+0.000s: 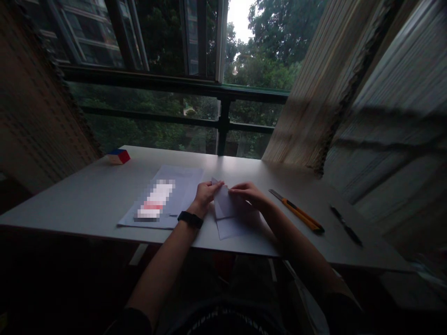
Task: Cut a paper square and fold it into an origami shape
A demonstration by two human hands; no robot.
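Observation:
A partly folded sheet of white paper (228, 209) lies between my hands, its lower edge near the front of the table. My left hand (206, 193), with a dark band on the wrist, pinches the paper's upper left corner between thumb and finger. From the other side, my right hand (249, 193) has its fingertips together on the upper right part of the same paper. That hand and forearm hide the paper's right side. A flap overlaps the lower layer, with a crease or edge running across it.
Left of my hands lies a stack of paper sheets (190, 179) with a blurred-out patch. A coloured cube (119, 157) sits at the far left corner. To the right are a yellow utility knife (298, 211), blade showing, and a black pen (345, 224). Curtains and a window border the white table (87, 200).

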